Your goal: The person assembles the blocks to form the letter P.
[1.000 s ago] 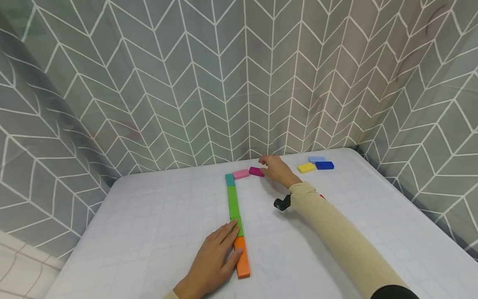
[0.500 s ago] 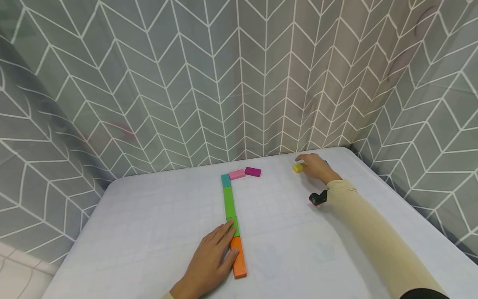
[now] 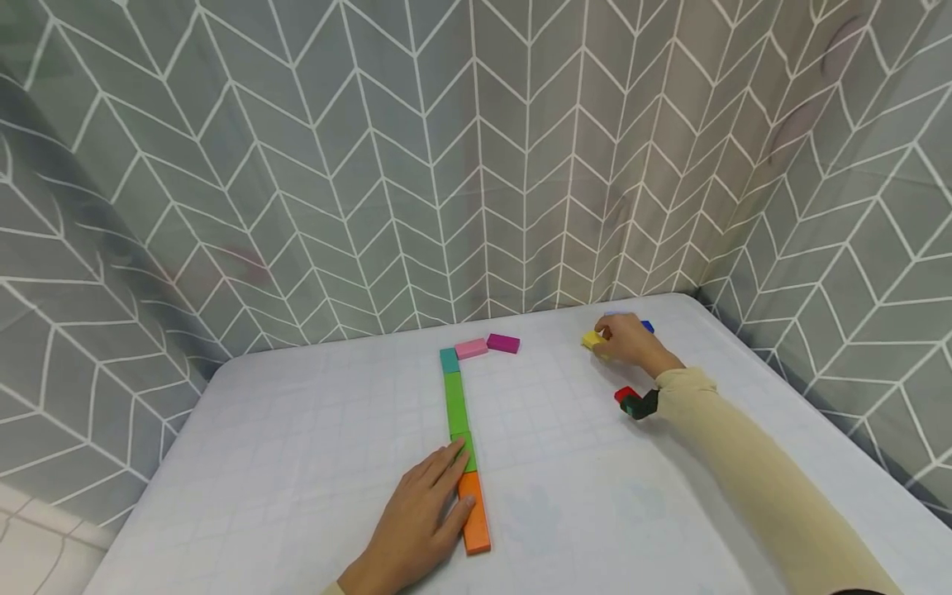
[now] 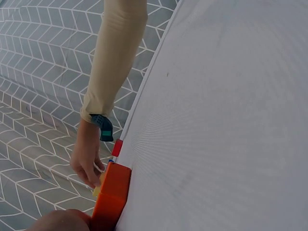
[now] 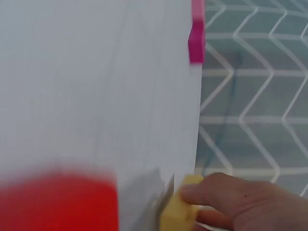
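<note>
R hand (image 3: 630, 340) pinched yellow block (image 3: 592, 339), hiding most of blue block (image 3: 647, 326) (edge only); L hand (image 3: 420, 521) lay flat on orange block (image 3: 474, 514).

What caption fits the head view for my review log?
Left hand rests flat on the block line while the right hand pinches a yellow block near the table's far corner.

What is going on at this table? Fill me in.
A person is laying coloured blocks end to end on a white table. The left hand rests flat on the near end of the line, touching the orange block and a green block. The right hand pinches a yellow block at the far right. A teal block, pink block and magenta block turn the line's far corner.
</note>
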{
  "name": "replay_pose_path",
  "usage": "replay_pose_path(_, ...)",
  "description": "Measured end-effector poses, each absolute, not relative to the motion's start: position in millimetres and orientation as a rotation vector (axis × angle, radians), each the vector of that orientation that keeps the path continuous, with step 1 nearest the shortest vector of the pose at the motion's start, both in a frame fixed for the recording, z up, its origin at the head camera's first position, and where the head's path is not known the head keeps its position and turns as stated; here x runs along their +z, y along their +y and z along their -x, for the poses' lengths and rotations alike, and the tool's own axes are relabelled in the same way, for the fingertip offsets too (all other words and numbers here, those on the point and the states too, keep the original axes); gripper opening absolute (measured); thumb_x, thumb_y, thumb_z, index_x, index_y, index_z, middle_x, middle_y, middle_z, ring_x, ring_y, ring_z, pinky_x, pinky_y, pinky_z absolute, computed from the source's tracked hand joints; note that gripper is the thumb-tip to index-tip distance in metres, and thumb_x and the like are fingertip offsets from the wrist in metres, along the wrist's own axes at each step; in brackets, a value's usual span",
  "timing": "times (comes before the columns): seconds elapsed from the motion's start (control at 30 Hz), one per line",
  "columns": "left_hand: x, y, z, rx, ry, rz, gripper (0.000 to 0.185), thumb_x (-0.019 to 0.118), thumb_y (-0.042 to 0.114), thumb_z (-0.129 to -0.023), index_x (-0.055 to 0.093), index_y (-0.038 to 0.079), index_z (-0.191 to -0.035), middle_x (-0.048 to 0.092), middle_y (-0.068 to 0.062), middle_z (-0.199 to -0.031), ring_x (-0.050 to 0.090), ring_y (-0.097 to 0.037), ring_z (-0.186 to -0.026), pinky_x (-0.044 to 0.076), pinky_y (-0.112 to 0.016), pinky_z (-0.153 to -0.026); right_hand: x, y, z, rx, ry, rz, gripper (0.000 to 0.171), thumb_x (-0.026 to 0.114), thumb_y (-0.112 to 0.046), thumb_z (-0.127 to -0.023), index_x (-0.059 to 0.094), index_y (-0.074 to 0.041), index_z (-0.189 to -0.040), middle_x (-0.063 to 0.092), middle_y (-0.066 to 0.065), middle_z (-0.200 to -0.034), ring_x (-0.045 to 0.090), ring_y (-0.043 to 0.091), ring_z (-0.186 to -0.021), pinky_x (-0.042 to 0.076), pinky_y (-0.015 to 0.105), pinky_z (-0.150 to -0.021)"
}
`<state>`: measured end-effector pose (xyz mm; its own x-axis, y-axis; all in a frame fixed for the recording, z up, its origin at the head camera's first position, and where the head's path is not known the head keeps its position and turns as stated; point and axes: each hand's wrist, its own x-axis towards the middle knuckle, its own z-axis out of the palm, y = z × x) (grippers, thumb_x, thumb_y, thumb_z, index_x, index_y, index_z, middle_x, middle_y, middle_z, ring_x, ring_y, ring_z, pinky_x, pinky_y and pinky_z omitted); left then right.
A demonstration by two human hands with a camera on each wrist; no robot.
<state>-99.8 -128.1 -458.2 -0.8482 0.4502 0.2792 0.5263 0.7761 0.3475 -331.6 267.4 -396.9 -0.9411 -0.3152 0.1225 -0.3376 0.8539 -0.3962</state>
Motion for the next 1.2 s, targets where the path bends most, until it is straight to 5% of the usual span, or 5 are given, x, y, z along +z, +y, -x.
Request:
replay_pose_path(0.73, -458.6, -125.2, 99.9, -0.611, -2.767, 0.799, 0.059, 0.051, 0.044, -0.109, 0.050, 0.008, -0.155, 0.036, 0.000, -0.166, 0.038, -0.024, -0.148, 0.037, -0.051, -0.115, -398.7, 153.1, 315.7, 0.975, -2.941, -0.288, 0.046, 0.080, -0.025, -0.091, 0.065, 0.010, -0.116, 0.068, 0.018, -0.098, 0.062, 0.031, -0.090, 0.056, 0.038, -0.074)
replay_pose_path(1.2, -459.6, -128.5, 100.5, -0.612, -2.747, 0.793, 0.060, 0.051, 0.045, -0.109, 0.050, 0.007, -0.155, 0.037, -0.002, -0.165, 0.039, -0.024, -0.146, 0.039, -0.052, -0.114, -393.4, 223.3, 320.6, 0.810, -2.860, -0.302, 0.031, 0.061, -0.007, -0.099, 0.064, 0.011, -0.124, 0.066, 0.030, -0.124, 0.063, 0.044, -0.114, 0.053, 0.056, -0.095)
